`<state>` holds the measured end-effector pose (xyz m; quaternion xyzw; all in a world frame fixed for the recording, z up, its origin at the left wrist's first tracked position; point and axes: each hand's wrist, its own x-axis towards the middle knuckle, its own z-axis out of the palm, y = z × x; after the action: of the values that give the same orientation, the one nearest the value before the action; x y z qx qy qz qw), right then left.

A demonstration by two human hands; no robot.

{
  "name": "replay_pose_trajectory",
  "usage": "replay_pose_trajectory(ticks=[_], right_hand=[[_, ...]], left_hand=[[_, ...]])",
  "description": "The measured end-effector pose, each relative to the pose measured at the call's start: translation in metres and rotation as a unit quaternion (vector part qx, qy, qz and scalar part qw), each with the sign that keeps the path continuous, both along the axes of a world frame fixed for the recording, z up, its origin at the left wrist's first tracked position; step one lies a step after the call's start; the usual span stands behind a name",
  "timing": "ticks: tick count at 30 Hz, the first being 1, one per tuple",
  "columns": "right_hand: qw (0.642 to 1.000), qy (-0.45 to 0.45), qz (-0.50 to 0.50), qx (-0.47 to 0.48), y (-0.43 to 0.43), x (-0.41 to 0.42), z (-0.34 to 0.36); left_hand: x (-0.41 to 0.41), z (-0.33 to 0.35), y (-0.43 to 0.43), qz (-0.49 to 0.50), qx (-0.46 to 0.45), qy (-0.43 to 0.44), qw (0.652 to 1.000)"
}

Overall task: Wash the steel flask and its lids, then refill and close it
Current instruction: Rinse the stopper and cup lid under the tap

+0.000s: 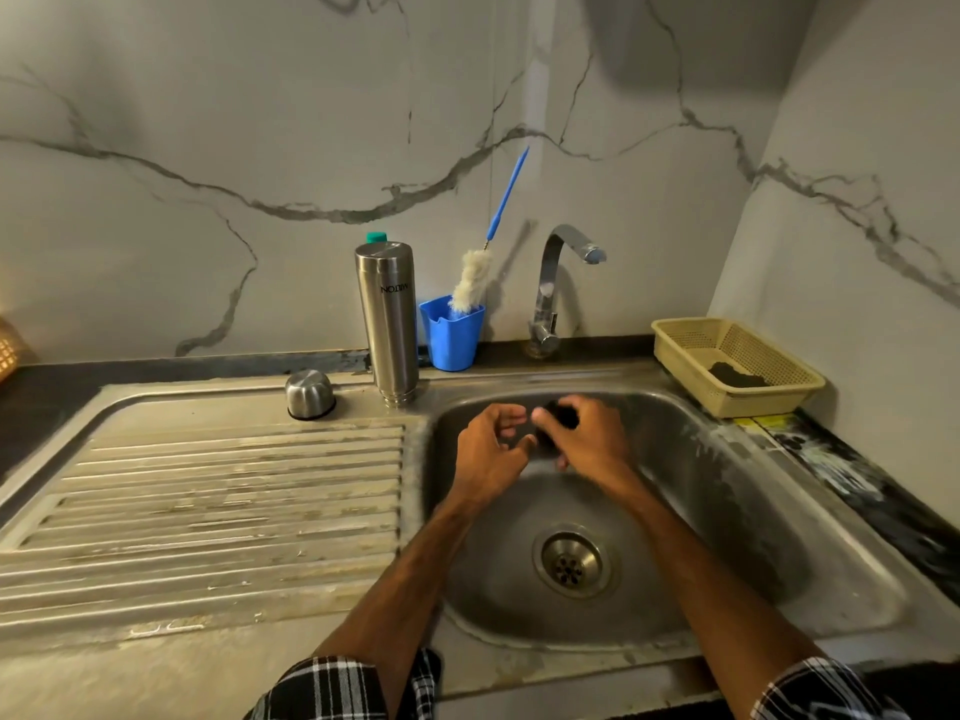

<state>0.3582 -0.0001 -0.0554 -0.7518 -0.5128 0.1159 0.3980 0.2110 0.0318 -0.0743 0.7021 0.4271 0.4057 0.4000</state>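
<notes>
1 brush (470,283) in blue cup (452,337) nr flask (390,324); pad (737,375) in basket (769,400)

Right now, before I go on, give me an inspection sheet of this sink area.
Surface: steel sink, stained ribbed drainboard; tap not running.
Job's things: steel flask stands at the basin's edge; steel cap rim-down nearby.
Clutter: bottle brush in blue cup; basket holding a dark pad.
Hands: right hand grips a dark piece, likely the inner lid, over the basin; left hand loose, empty.
Cables: nothing seen.
Surroundings: marble-patterned walls.
</notes>
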Motion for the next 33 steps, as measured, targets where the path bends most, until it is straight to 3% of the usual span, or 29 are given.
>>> replay_pose_trajectory(ticks=[2, 4, 6, 9, 13, 18, 21, 24, 28, 31, 33], right_hand=[[0.999, -0.050, -0.010, -0.012, -0.001, -0.002, -0.003], [0.995, -0.051, -0.037, 0.083, -0.003, -0.003, 0.003], [0.997, -0.044, -0.021, 0.053, 0.001, -0.003, 0.002], [0.998, 0.031, 0.020, -0.059, 0.005, 0.000, -0.013], [0.997, 0.074, 0.037, -0.006, 0.005, 0.003, -0.005], [0.977, 0.193, 0.094, -0.010, 0.000, -0.010, 0.004], [0.969, 0.209, 0.129, 0.031, -0.001, -0.030, 0.019], [0.971, 0.161, 0.171, 0.046, 0.002, -0.053, 0.030], [0.980, 0.032, 0.198, 0.006, 0.007, -0.097, 0.042], [0.977, -0.058, 0.206, 0.004, 0.013, -0.133, 0.050], [0.971, -0.101, 0.216, -0.007, 0.021, -0.154, 0.057]], left_hand=[[0.000, -0.002, 0.000, -0.002, 0.003, 0.002, 1.000], [0.000, -0.002, 0.000, -0.010, 0.000, 0.009, 1.000], [-0.001, -0.002, 0.001, -0.019, 0.003, 0.007, 1.000], [0.000, -0.002, -0.003, -0.035, 0.024, 0.026, 0.999], [-0.004, 0.003, -0.002, -0.028, 0.032, -0.006, 0.999], [-0.012, 0.014, -0.003, -0.002, 0.047, -0.024, 0.999], [-0.030, 0.026, -0.004, 0.008, 0.048, -0.027, 0.998], [-0.063, 0.039, 0.000, 0.006, 0.060, -0.021, 0.998], [-0.139, 0.048, 0.019, -0.013, 0.103, 0.095, 0.990], [-0.194, 0.040, 0.036, 0.080, 0.142, 0.109, 0.981], [-0.218, 0.036, 0.044, 0.164, 0.119, 0.097, 0.974]])
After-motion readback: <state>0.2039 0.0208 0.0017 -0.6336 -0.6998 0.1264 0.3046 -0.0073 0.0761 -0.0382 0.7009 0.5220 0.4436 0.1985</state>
